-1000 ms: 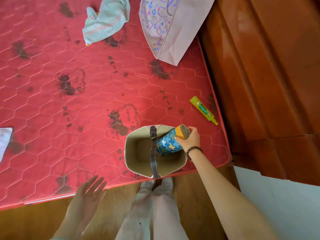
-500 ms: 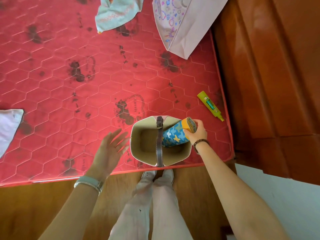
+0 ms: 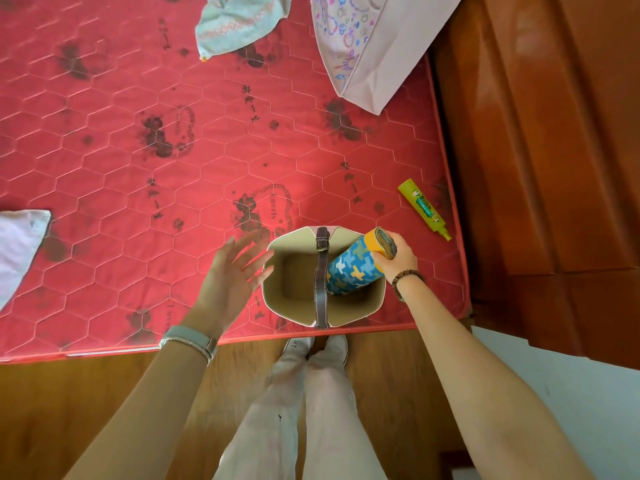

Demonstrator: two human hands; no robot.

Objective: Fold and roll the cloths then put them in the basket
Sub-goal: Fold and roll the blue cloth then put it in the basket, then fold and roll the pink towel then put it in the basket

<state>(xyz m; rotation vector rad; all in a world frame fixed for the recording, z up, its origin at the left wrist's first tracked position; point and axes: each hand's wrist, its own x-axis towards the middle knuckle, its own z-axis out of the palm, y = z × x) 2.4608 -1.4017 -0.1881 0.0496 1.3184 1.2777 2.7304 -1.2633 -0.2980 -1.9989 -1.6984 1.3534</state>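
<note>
A beige basket [image 3: 294, 306] with a brown strap handle stands on the red mattress near its front edge. A rolled cloth [image 3: 353, 270], blue with a yellow and white pattern and an orange end, leans inside the basket's right half. My right hand [image 3: 398, 259] grips its upper end at the basket's right rim. My left hand [image 3: 235, 275] is spread open just left of the basket, fingertips by the rim. A crumpled pale green cloth [image 3: 235, 26] lies at the far side. A white cloth [image 3: 20, 244] lies at the left edge.
A pale pink printed pillow [image 3: 374, 46] lies at the far right of the red mattress [image 3: 138, 168]. A yellow-green tube [image 3: 424, 209] rests near the right edge. A wooden headboard [image 3: 536, 133] rises on the right. My legs stand on the wooden floor below.
My left hand rose from below the mattress edge and moved right, up to the basket's left rim. My right hand kept its hold on the rolled cloth in the basket.
</note>
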